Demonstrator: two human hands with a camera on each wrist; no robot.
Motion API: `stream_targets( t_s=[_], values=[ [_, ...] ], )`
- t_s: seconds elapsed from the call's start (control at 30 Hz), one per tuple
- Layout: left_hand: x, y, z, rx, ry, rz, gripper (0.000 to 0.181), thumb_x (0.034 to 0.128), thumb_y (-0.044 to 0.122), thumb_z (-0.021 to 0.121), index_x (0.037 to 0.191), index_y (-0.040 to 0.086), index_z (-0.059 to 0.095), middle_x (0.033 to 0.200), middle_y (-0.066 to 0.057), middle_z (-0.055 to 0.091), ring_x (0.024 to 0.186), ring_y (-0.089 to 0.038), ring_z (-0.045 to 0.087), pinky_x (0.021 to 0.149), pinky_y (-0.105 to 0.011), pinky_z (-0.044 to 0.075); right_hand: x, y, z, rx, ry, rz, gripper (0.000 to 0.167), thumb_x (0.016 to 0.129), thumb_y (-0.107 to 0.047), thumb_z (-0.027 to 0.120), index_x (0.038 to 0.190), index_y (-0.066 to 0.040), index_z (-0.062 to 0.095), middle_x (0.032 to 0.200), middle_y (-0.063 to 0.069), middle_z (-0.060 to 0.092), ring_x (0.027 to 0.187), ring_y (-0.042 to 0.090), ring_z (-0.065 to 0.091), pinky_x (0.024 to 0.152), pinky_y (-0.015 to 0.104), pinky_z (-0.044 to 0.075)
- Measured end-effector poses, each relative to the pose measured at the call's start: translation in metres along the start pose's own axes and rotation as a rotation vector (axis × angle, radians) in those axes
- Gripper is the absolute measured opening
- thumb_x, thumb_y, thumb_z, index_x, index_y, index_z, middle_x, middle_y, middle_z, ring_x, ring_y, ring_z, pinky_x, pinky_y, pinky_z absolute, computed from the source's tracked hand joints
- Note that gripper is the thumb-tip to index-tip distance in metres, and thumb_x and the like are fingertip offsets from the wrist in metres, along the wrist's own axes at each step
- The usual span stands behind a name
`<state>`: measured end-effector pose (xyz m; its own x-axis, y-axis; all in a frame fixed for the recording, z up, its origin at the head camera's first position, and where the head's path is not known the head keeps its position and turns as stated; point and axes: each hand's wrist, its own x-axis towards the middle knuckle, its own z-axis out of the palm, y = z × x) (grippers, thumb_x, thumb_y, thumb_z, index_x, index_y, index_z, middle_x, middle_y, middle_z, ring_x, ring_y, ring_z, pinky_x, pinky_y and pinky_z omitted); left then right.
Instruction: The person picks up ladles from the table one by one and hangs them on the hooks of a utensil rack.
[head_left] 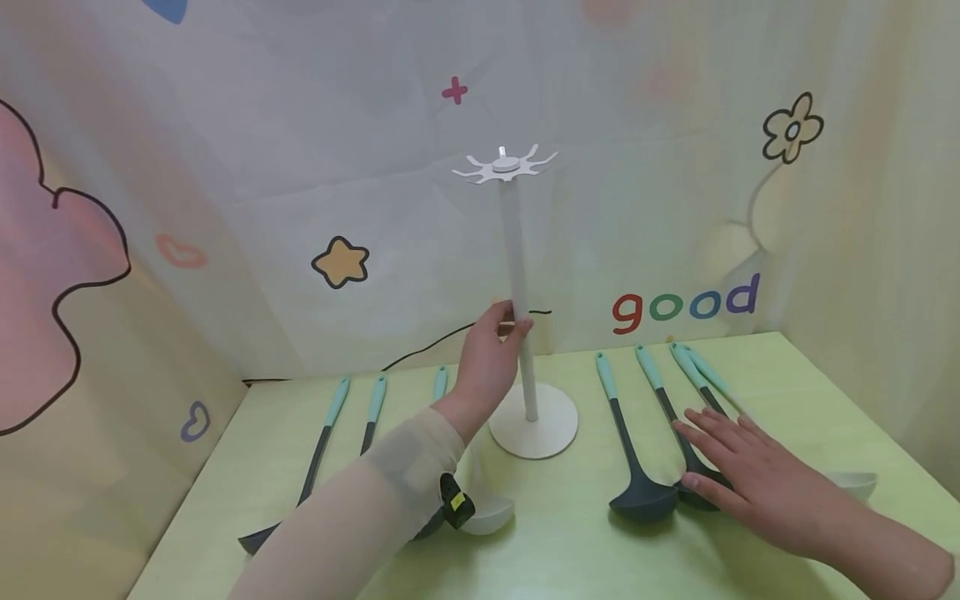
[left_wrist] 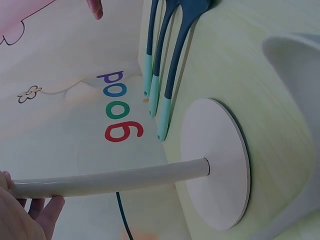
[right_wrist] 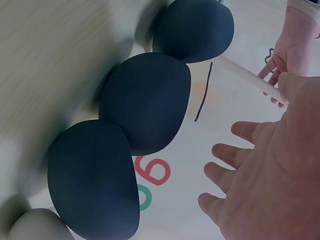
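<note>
Your left hand (head_left: 483, 367) is closed around the pole of the white rack (head_left: 513, 242), which stands upright toward the far middle of the table (head_left: 558, 542); your right hand (head_left: 765, 479), holding nothing, spreads its fingers near the 3 dark ladles (head_left: 645, 500) on the right. A sideways pull high on that pole could tip the rack, and a low right-hand sweep could scatter those closely set ladles.

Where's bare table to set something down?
Bare table lies in front of the stand base, between the left white ladle and nearest right-side dark ladle; also left of the leftmost utensil. Around the right hand it's crowded, with dark ladle bowls close together.
</note>
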<state>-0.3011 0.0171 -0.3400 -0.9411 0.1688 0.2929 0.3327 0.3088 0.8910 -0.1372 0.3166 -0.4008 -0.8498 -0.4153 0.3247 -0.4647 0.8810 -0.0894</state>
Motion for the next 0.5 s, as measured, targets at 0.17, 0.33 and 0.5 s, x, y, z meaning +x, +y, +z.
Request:
stream_targets(
  t_s=[0.17,0.33,0.5],
  values=[
    [-0.0005,-0.0031,0.0028,0.035,-0.043,0.009,0.037,0.1007,0.031,0.059,0.133,0.014,0.057,0.120,0.004,0.061,0.112,-0.016,0.059,0.090,-0.038,0.053,-0.0019,-0.0006,0.0045,0.005,-0.012,0.020,0.061,0.097,-0.042,0.062,0.148,-0.013,0.046,0.149,0.009,0.045,0.140,0.029,0.036,0.114,0.017,-0.011],
    [0.0018,-0.0055,0.0016,0.061,-0.054,0.029,0.035,0.0995,0.032,0.061,0.131,0.017,0.060,0.118,0.005,0.063,0.107,-0.014,0.060,0.088,-0.036,0.053,-0.0009,-0.0004,0.0071,0.015,-0.030,0.029,0.061,0.097,-0.042,0.061,0.148,-0.013,0.045,0.149,0.011,0.045,0.140,0.033,0.036,0.114,0.018,-0.012],
    [0.0062,-0.0059,-0.0039,0.061,-0.093,0.006,0.034,0.0986,0.031,0.063,0.130,0.019,0.060,0.117,0.005,0.063,0.107,-0.014,0.060,0.087,-0.033,0.053,0.0052,0.0004,0.0071,0.035,-0.057,0.042,0.060,0.099,-0.043,0.059,0.148,-0.011,0.046,0.149,0.012,0.045,0.138,0.038,0.038,0.114,0.019,-0.011]
  ],
)
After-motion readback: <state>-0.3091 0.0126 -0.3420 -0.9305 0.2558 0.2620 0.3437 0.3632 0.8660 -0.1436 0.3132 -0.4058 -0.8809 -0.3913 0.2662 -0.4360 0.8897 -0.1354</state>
